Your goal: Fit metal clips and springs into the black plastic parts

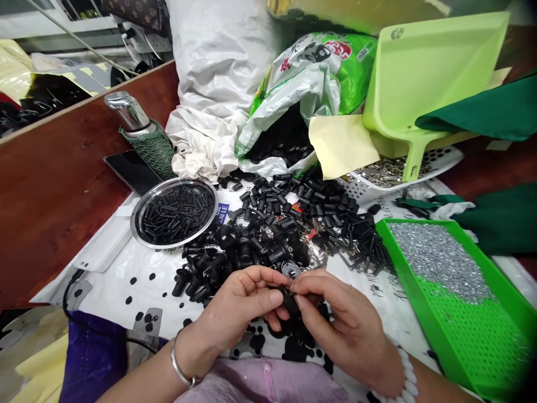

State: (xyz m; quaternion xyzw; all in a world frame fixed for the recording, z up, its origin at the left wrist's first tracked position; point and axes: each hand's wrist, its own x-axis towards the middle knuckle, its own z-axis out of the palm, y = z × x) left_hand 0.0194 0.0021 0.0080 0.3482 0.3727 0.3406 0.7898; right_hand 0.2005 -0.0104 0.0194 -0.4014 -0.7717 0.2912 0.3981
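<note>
Both hands are working up close, front & ctr, fingertips nearly meeting. L hand point(245, 302) has a small black part point(289, 302) pinched btwn thumb and fingers, and R hand point(342, 322) grips the same piece from the other side w/ thumb + index, so it's a narrow grip on both. Part is right by the near edge of the big pile of black parts point(247, 246), on a white sheet point(109, 305) w/ loose black discs point(151, 276) here & there. Can't tell its exact shape bc fingers cover most of it.

L wrist has a metal bangle point(177, 364), R has white beads point(409, 375). Far left of the pile: round metal dish point(140, 235) full of black ridged bits point(176, 212), phone point(136, 170) + flask point(153, 148) behind it. On the R: green tray point(474, 330) w/ tiny silver pieces point(440, 257), mostly at the far end. Lt green dustpan point(436, 73) sits behind that, above a white basket point(356, 193) of metal bits.
</note>
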